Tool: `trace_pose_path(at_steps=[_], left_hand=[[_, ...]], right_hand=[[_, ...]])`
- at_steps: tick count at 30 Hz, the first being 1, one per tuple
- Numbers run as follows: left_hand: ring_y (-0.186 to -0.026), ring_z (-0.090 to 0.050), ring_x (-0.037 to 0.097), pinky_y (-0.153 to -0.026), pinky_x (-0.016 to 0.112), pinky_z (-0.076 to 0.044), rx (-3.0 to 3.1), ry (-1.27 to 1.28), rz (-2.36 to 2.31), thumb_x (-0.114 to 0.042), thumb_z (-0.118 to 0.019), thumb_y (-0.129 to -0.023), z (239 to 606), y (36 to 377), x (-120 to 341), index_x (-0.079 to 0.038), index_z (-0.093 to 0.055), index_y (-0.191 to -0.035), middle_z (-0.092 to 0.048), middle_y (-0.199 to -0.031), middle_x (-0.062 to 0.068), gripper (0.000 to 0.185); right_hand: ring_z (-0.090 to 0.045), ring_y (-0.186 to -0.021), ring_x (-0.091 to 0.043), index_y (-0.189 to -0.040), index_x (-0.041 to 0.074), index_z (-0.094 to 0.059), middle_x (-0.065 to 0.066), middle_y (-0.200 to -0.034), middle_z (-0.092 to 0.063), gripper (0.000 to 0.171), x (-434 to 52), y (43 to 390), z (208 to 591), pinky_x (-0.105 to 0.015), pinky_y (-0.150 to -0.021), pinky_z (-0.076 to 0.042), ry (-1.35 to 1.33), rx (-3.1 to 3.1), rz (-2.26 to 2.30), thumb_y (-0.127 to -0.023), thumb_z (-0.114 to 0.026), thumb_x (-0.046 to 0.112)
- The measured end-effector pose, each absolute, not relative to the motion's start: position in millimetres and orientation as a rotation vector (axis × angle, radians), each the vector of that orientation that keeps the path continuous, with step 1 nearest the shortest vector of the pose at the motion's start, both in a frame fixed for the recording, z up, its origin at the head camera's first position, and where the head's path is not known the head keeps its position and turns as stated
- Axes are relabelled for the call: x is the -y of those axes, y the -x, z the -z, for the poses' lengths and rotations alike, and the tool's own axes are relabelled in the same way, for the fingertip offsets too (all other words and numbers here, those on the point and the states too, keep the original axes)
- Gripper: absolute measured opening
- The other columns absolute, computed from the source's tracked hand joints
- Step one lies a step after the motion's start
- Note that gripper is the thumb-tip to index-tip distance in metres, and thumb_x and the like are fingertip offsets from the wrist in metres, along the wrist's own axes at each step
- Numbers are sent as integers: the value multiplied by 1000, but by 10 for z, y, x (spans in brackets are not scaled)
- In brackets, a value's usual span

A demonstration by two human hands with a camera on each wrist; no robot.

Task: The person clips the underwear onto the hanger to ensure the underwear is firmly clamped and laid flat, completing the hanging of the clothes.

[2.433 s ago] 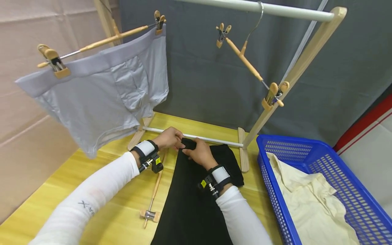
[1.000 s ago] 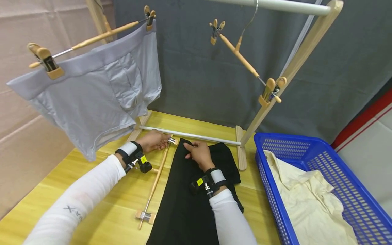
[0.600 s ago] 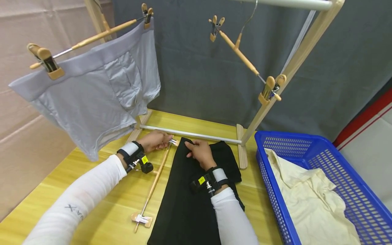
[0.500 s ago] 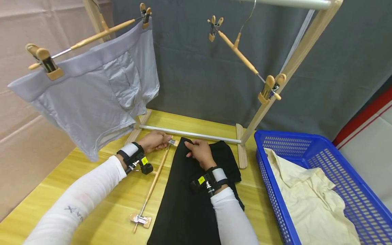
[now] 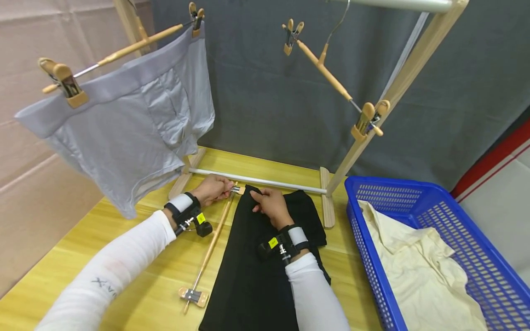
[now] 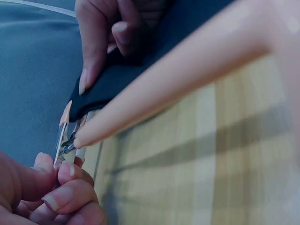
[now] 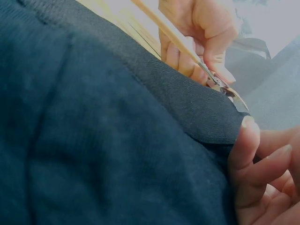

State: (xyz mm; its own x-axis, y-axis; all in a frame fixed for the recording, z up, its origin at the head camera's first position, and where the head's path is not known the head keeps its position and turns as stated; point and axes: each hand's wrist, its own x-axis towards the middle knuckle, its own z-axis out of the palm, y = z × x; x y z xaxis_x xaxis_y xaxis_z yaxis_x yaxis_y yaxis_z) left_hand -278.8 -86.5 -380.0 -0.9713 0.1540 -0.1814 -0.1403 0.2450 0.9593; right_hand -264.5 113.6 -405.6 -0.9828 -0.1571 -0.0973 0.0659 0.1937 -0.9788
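Note:
On the table lies a black garment with a wide waistband. At its far left corner my right hand pinches the waistband between thumb and fingers. My left hand squeezes the handles of a clip at the far end of a wooden clip hanger, which lies left of the garment. The left wrist view shows the clip's jaws spread at the waistband edge; whether the cloth sits fully between them I cannot tell. The hanger's near clip lies apart from the cloth.
Pale grey boxer briefs hang from a clip hanger at the left. Another clip hanger hangs from the rack's top rail. At the right stands a blue basket with cream cloth inside. The rack's lower bar runs behind my hands.
My left hand let go of the waistband, moved left and took hold of the hanger's far clip. Since then the clip has shifted slightly right, to the garment's corner. My right hand stays on the garment.

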Motion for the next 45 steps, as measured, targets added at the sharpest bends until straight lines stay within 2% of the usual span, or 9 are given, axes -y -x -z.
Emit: trace_pose_path(at_steps=[4, 12, 15, 20, 24, 28, 35, 41, 45], left_hand=[[-46, -40, 7, -42, 18, -31, -2332, -35, -1741, -7, -50, -99, 3774, 2784, 816, 6, -58, -86, -51, -60, 4, 20], [-46, -40, 8, -42, 19, -31, -2317, -35, -1712, -9, -50, -99, 3760, 2771, 730, 4, -56, -81, -50, -61, 5, 23], [-46, -39, 9, -41, 20, -31, -2317, -20, -1686, -11, -50, -100, 3776, 2766, 714, 2, -55, -80, -50, -61, 4, 24], [-47, -40, 10, -43, 21, -31, -2305, -22, -1673, -15, -49, -101, 3786, 2783, 705, -1, -54, -78, -51, -62, 4, 27], [-50, -42, 10, -46, 20, -33, -2246, -25, -1700, -14, -47, -101, 3778, 2790, 707, 0, -55, -83, -51, -66, 5, 25], [-53, -46, 10, -46, 19, -34, -2169, -45, -1743, -14, -47, -101, 3780, 2794, 719, 2, -54, -89, -53, -68, 6, 21], [-49, -46, 8, -42, 18, -33, -2132, -36, -1739, -16, -48, -102, 3754, 2806, 792, -1, -52, -87, -54, -66, 5, 22], [-45, -43, 10, -40, 20, -31, -2211, 28, -1620, -18, -51, -101, 3688, 2824, 835, -3, -49, -79, -55, -62, 6, 27], [-41, -40, 11, -38, 23, -30, -2368, 51, -1493, -16, -52, -99, 3665, 2814, 825, -1, -54, -77, -50, -55, 6, 27]], right_hand=[[-58, -52, -13, -83, 5, -62, -1, -58, -49, 22, -1139, 2648, 4049, -24, -52, -41, 77, -2281, 1892, -93, -65, 24], [-60, -51, -12, -86, -1, -63, -3, -61, -54, 27, -1128, 2660, 4057, -22, -51, -42, 105, -2274, 1929, -97, -58, 23], [-61, -51, -12, -88, -2, -62, -3, -58, -51, 27, -1123, 2652, 4051, -22, -51, -42, 100, -2255, 1933, -98, -57, 23], [-61, -52, -11, -88, -2, -61, -4, -66, -56, 26, -1124, 2661, 4044, -21, -51, -42, 96, -2253, 1947, -97, -59, 22], [-61, -54, -11, -101, 0, -64, -6, -78, -64, 22, -1136, 2670, 4033, -21, -53, -43, 83, -2248, 1939, -95, -62, 21], [-62, -58, -10, -113, 2, -62, -5, -87, -68, 26, -1154, 2673, 4017, -22, -56, -44, 55, -2242, 1916, -94, -63, 19], [-61, -58, -10, -124, 3, -57, -8, -90, -65, 33, -1143, 2649, 3971, -22, -55, -44, -10, -2223, 1938, -94, -63, 14], [-64, -62, -12, -122, 1, -57, -14, -107, -62, 29, -1140, 2556, 3862, -22, -55, -44, 33, -2329, 1929, -95, -61, 10], [-66, -69, -17, -122, 1, -58, -14, -112, -61, 29, -1214, 2476, 3712, -24, -58, -46, 142, -2382, 1817, -95, -60, 12]])
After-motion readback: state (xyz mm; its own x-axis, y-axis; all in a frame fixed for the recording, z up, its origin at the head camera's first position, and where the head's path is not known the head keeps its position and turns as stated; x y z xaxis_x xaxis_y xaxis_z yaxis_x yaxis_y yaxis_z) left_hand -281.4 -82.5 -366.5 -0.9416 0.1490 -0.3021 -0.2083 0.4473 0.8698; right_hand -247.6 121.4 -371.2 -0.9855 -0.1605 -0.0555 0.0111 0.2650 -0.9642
